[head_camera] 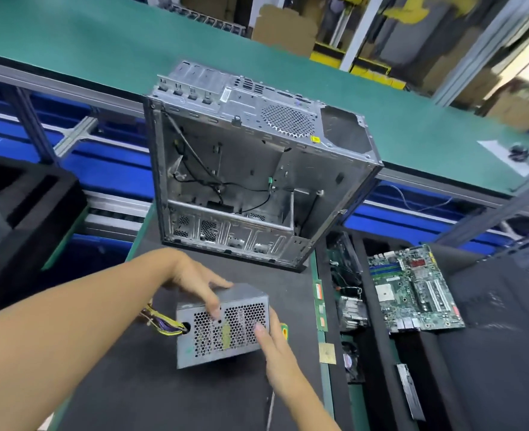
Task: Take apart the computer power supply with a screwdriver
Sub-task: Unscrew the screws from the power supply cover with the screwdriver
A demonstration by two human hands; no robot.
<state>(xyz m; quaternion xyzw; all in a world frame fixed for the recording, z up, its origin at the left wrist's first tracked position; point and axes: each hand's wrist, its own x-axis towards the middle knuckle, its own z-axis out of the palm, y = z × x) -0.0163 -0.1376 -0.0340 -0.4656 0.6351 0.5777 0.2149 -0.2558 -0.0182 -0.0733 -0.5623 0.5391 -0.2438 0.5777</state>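
Gripping the power supply [222,328] from above, the left hand [194,281] has its fingers curled over the top edge of the grey metal box, the fingertips reaching down onto the perforated face. The right hand [275,346] comes in from the near right with fingers straight, one fingertip pressed to the mesh near the box's right edge; it clasps nothing. The power supply sits tilted toward the near middle of the dark-topped table [132,384]; whether it bears on the surface or is lifted clear cannot be told. A bundle of yellow and purple wires [160,323] leaves a round hole at its left end. A green-and-yellow object [284,329] shows just behind the right hand, touching or nearly touching the box; its kind cannot be told. An emptied computer case [250,169], open side up with loose black cables inside, lies at the far edge of the table, well apart from the power supply. Along the right edge lies a small gold-coloured chip [327,353]. Beyond that edge, on a separate dark surface, lie a heat sink [351,309] and a green motherboard [412,290]. A green bench top [101,42] runs across behind the case.
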